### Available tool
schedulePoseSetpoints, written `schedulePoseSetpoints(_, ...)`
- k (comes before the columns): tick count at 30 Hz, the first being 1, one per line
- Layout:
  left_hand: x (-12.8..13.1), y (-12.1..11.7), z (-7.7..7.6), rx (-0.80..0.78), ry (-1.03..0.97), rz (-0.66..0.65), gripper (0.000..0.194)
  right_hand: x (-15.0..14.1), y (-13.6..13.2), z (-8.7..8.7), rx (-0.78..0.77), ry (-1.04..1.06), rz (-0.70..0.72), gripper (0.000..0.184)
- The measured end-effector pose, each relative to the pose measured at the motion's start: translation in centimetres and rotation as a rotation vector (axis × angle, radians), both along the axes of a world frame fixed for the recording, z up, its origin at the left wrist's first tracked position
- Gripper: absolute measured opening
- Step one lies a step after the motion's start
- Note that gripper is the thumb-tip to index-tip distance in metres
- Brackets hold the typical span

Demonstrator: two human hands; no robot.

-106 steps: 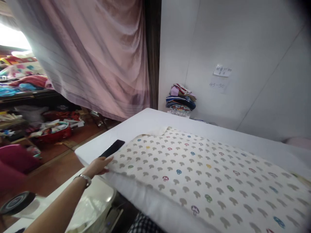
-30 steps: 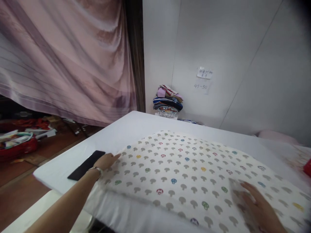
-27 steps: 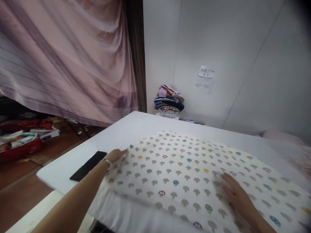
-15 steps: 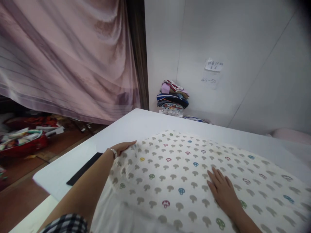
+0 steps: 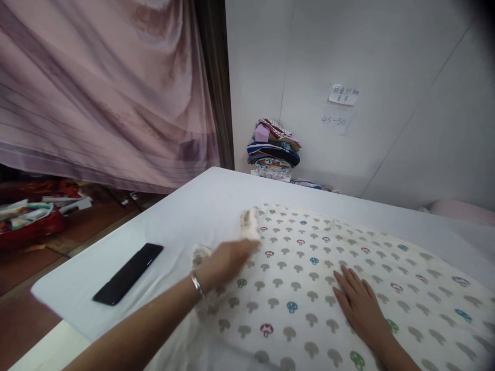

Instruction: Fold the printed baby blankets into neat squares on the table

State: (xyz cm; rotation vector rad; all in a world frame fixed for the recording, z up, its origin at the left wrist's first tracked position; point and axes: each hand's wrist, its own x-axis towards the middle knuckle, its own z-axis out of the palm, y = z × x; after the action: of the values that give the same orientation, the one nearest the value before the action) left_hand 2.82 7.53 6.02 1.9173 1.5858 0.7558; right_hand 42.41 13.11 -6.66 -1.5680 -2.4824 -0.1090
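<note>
A white cloth printed with grey and coloured mushrooms (image 5: 296, 268) lies spread over the white table. At its left edge, my left hand (image 5: 232, 260), blurred by motion and wearing a silver bracelet, is closed on the fabric. The gripped edge is lifted and bunched around the fingers, with a crumpled bit of cloth standing up just beyond them. Flat on the cloth to the right rests my right hand (image 5: 359, 304), its fingers stretched out and pressing on the print.
A black phone (image 5: 129, 273) lies on the white table (image 5: 228, 198) to the left. Folded clothes (image 5: 274, 152) are stacked beyond the far edge, against the wall with paper notes (image 5: 343, 95). A pink curtain (image 5: 116, 93) hangs at left, above a red container (image 5: 34, 226) on the floor.
My left hand has moved right and toward me, drawing the cloth's left edge inward over itself. The phone is now fully uncovered by my arm. My right hand stays in place.
</note>
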Motion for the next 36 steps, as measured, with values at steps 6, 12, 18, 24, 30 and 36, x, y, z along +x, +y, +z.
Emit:
schedulePoseSetpoints(6, 5.9, -5.2, -0.7, -0.185, 0.301, -0.461, 0.053, -0.3, -0.1, 0.6, -0.011, 0.001, -0.006, 0.052)
schedulePoseSetpoints(12, 5.9, -2.1, 1.4, -0.191, 0.335, -0.121, 0.031, -0.7, -0.2, 1.1, -0.049, 0.020, -0.034, 0.053)
schedulePoseSetpoints(18, 11.8, 0.8, 0.9, -0.087, 0.359, 0.059, 0.047, -1.0, -0.3, 1.6, -0.041, 0.049, -0.044, 0.051)
schedulePoseSetpoints(24, 16.2, 2.7, -2.6, 0.066, 0.413, 0.048, 0.058, -1.0, -0.2, 1.7, -0.052, 0.095, -0.031, 0.050)
schedulePoseSetpoints(30, 10.4, 5.9, -5.6, -0.168, -0.827, 0.599, 0.011, -0.8, -0.2, 1.8, -0.085, 0.144, -0.031, 0.049)
schedulePoseSetpoints(36, 7.6, 6.2, -6.8, -0.223, -1.179, 0.641, 0.032, -0.8, -0.2, 1.4, -0.095, 0.143, -0.041, 0.050)
